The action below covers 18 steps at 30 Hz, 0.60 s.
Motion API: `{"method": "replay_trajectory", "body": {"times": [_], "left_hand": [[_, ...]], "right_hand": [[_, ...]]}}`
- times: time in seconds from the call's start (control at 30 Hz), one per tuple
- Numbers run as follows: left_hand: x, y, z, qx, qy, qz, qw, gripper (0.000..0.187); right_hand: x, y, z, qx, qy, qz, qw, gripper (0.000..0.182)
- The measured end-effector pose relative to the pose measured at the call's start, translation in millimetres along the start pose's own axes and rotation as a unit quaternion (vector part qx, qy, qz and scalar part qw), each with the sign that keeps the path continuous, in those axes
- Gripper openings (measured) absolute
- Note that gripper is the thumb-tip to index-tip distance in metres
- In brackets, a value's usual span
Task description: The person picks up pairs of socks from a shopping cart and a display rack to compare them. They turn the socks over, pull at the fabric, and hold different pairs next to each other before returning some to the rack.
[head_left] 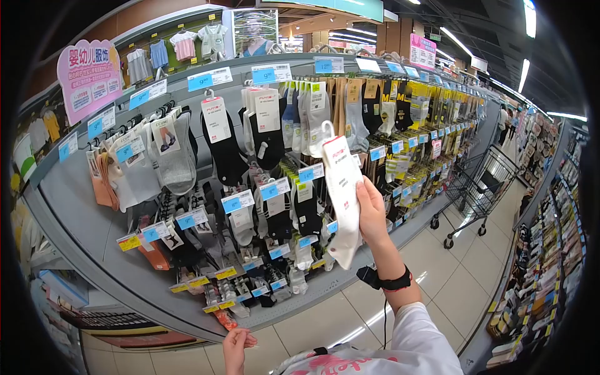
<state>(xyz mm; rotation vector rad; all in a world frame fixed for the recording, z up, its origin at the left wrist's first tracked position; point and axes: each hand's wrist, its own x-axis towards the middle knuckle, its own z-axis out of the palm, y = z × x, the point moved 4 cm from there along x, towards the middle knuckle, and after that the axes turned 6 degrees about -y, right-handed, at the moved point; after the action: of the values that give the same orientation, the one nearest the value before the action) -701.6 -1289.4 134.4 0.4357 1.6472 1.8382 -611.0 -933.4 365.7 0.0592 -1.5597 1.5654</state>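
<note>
My right hand [370, 212] grips a pair of white socks [342, 194] by its right edge, with thumb and fingers around it. The socks hang upright, slightly tilted, with a white card band and a small white plastic hook on top. A dark strap sits on that wrist. Low in the view, my left hand [239, 350] is loosely closed with its fingers curled, and nothing shows in it. Just beyond it lies an orange-red item [225, 320] on the bottom of the rack. Black socks [219, 137] with white cards hang behind the held pair.
A grey sock rack [81, 181] with blue-and-white price tags runs along the left and into the distance. A shopping cart [481, 181] stands in the tiled aisle [431, 281]. More stocked shelves [537, 275] line the right side. A pink sign [89, 81] stands at upper left.
</note>
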Motion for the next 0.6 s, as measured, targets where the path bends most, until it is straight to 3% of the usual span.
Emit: {"method": "replay_trajectory", "body": {"times": [0.13, 0.47, 0.5, 0.57, 0.6], "left_hand": [[-3.3, 10.2, 4.4, 0.015, 0.010, 0.035, 0.999, 0.015], [-2.7, 10.4, 6.8, 0.016, 0.033, 0.057, 0.998, 0.015], [-2.1, 7.7, 5.3, 0.016, 0.034, 0.056, 0.998, 0.015], [-1.9, 4.0, 1.0, -0.009, 0.043, 0.091, 0.995, 0.013], [-2.7, 5.2, 1.6, -0.010, 0.045, 0.091, 0.995, 0.013]], "right_hand": [[-3.9, -2.6, 1.5, -0.103, 0.011, -0.008, 0.995, 0.020], [-6.3, 4.6, -11.8, -0.157, 0.027, -0.034, 0.987, 0.020], [-5.9, 6.7, -12.4, -0.157, 0.026, -0.033, 0.987, 0.020], [-6.8, 15.6, -21.4, -0.067, 0.124, 0.013, 0.990, 0.022], [-7.7, 28.7, -34.3, -0.051, 0.107, 0.024, 0.993, 0.024]]}}
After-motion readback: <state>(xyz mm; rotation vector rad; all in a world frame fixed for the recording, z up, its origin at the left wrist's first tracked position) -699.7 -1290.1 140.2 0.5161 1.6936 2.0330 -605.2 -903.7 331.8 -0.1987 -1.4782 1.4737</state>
